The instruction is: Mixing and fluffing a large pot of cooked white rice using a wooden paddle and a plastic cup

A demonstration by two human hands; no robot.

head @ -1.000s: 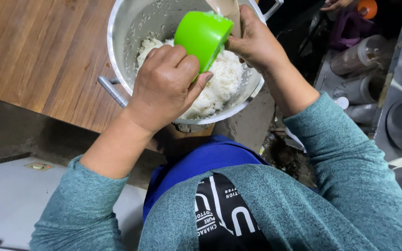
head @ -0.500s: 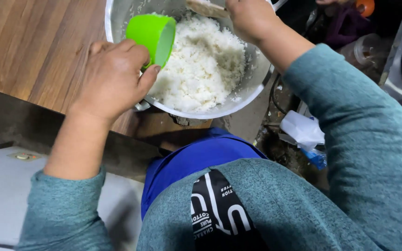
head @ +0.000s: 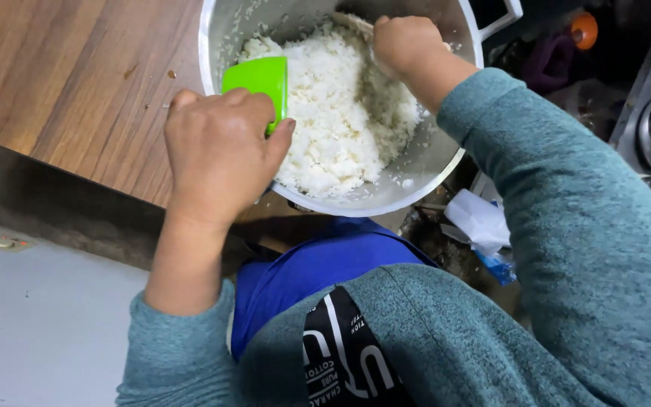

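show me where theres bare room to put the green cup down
Free: the wooden counter left of the pot, bare but for small crumbs. Crowded: the pot, full of rice with both hands in it, and the cluttered area to its right.

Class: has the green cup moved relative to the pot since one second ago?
Yes. The green cup, held in the left hand, went from above the pot's middle to its left rim.

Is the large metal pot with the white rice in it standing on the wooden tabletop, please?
Yes, the metal pot stands on the wooden tabletop, its near side jutting past the edge.
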